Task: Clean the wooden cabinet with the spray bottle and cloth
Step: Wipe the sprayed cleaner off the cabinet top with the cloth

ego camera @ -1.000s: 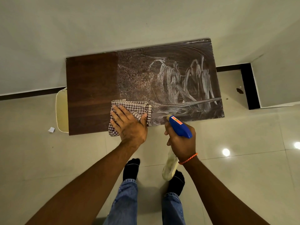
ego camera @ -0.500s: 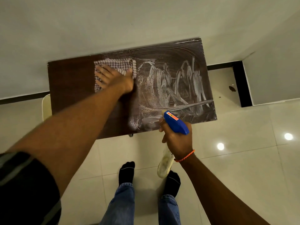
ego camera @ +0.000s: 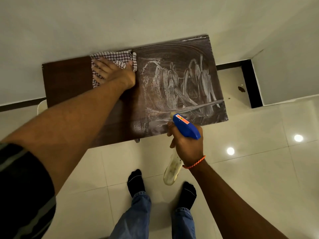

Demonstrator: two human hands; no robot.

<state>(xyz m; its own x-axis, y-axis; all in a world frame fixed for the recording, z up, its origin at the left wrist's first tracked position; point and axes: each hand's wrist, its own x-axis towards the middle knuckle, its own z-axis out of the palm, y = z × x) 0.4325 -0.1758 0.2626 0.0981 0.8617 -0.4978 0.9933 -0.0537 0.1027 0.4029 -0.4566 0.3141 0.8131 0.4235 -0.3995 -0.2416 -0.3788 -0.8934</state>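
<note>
The wooden cabinet (ego camera: 69, 80) is sitting in the upper middle of the frame. Its far edge is running tight along the pale wall (ego camera: 103, 23) & its near edge is facing the person. Its top is a flat dark-brown rect. w/ fine grain. The left third is showing bare & matte, and the rest is carrying whitish foamy streaks & speckles in curved swipes.

The cloth (ego camera: 114, 56), folded, woven & checked white/brownish-purple, is lying at the far edge, centre-left, right at the boundary betw. bare & streaked wood. The left hand (ego camera: 112, 71) is pressing flat on it, fingers straight & spread, pointing to the upper left.

The right hand (ego camera: 188, 147) is gripping the spray bottle (ego camera: 187, 129) round the neck, just off the cabinet's near edge at centre-right. The blue plastic head w/ an orange label is pointing at the wood. The translucent yellowish body is hanging down over the floor. An orange braided band (ego camera: 195, 163) is circling that wrist.

Open room: glossy cream floor tiles (ego camera: 259, 178) are spreading across the lower & right parts, reflecting two light spots. A black skirting strip (ego camera: 248, 83) is bounding a wall corner at the upper right. Black socks (ego camera: 136, 183) & blue jeans (ego camera: 138, 213) are showing at bottom centre, near the cabinet front.
</note>
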